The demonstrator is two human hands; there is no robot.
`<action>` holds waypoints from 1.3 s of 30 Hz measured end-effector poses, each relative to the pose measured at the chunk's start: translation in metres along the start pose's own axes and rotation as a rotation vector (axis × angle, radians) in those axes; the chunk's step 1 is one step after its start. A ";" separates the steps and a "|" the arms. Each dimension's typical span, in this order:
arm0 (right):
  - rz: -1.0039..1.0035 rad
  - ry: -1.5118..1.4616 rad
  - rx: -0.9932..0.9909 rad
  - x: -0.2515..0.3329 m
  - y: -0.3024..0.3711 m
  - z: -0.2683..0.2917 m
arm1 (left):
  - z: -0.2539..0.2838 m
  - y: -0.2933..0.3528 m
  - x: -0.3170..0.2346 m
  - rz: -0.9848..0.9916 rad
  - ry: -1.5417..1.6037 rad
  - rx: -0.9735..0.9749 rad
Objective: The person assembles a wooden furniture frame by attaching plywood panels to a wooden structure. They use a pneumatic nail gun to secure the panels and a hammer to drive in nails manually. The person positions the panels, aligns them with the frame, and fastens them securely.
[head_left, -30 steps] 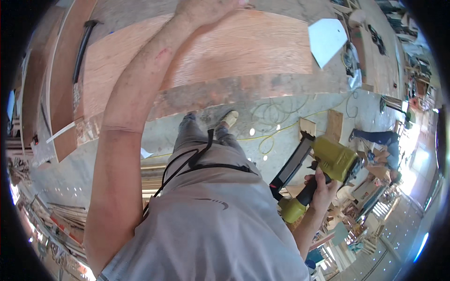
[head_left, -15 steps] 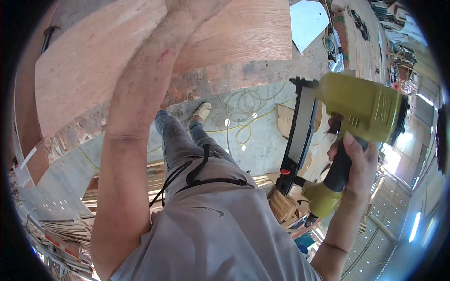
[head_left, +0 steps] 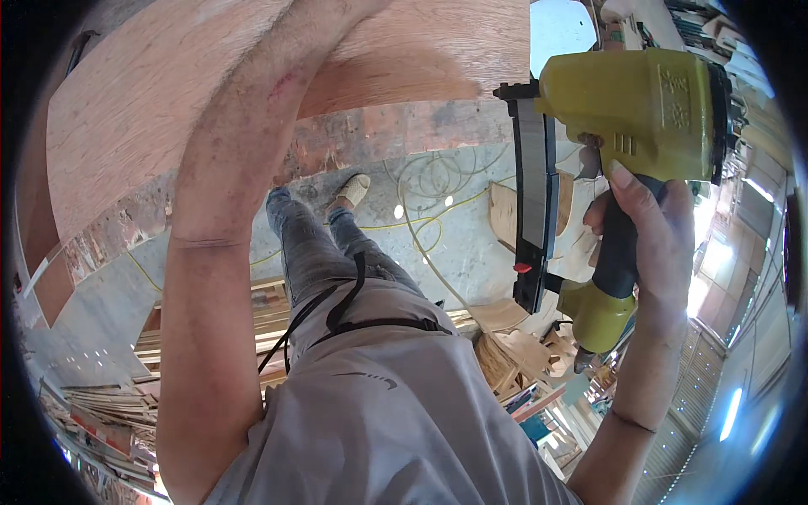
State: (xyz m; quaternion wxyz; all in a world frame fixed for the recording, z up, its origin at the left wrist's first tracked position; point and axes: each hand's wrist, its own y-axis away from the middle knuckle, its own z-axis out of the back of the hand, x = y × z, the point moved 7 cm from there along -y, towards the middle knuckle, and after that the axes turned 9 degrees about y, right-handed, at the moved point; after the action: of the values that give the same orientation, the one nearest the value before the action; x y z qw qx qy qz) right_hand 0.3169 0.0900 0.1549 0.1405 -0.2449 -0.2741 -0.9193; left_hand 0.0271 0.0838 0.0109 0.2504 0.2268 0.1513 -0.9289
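Note:
My right hand (head_left: 655,220) is closed around the black grip of an olive-green pneumatic nail gun (head_left: 633,101). The gun's long magazine with a grey strip hangs at its left, and its black nose is beside the right edge of a thin plywood sheet (head_left: 421,52); I cannot tell whether they touch. My left forearm stretches up across the sheet, and the left hand lies beyond the top edge of the picture. Under the plywood is a worn, stained bench (head_left: 379,139).
A pale hose (head_left: 421,252) and a yellow hose run over the concrete floor. Cut wood pieces (head_left: 505,210) lie beyond the magazine. Stacked timber strips (head_left: 151,349) are at the lower left. A white panel (head_left: 560,29) sits at the upper right.
The nail gun in my right hand has moved up and left, its nose now close to the plywood's right edge. My left arm has shifted slightly up, taking its hand out of the picture.

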 end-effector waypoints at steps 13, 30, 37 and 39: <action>-0.014 0.064 0.030 -0.004 -0.010 -0.006 | -0.008 -0.001 -0.001 -0.043 -0.001 -0.021; -0.011 0.083 0.047 -0.002 -0.006 -0.012 | 0.003 0.004 -0.003 -0.057 0.085 -0.084; 0.025 0.078 -0.018 0.000 -0.002 -0.013 | 0.004 0.007 -0.005 -0.036 0.097 -0.043; 0.024 0.092 -0.005 0.000 -0.002 -0.014 | 0.001 0.003 -0.003 0.014 0.063 0.004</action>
State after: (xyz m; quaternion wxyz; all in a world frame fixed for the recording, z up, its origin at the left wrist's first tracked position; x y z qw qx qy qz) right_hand 0.3113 0.0836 0.1442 0.1633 -0.2060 -0.2623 -0.9285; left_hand 0.0307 0.0823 0.0130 0.2517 0.2577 0.1556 -0.9198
